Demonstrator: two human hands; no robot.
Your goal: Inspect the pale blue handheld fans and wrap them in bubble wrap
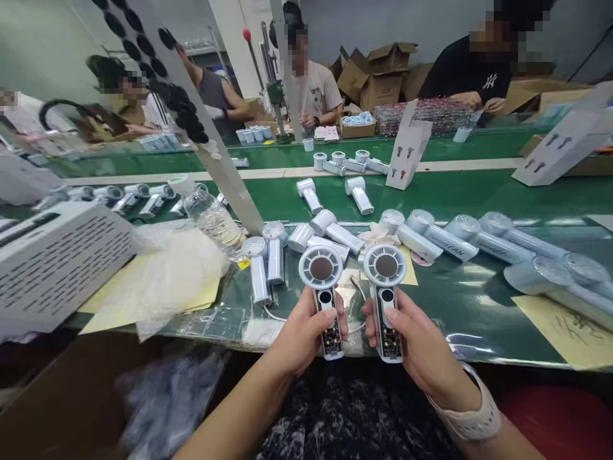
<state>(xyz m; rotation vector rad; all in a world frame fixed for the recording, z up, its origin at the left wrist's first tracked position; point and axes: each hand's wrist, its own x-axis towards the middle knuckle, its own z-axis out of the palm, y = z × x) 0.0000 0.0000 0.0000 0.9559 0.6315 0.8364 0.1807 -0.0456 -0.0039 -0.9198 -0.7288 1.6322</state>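
My left hand (306,329) is wrapped round the handle of a light-blue handheld fan (320,268), its round head pointing up. A second handheld fan (385,265) is gripped the same way in my right hand (416,338). Both handles are uncovered at the front, showing dark circuit boards with small yellow parts. Each thumb presses on the front of its handle, below a black round spot. The two fans are side by side above the bench's front edge, heads close together. Just behind them lie several more fans (335,233) and a thin cable (358,287).
Wrapped fans (462,236) lie in a row at right, near yellow paper (565,326). At left are a perforated metal box (76,262), a plastic bottle (211,214) and a slanted post (230,179). Beyond the green conveyor (272,185), several people work beside cardboard boxes (383,76).
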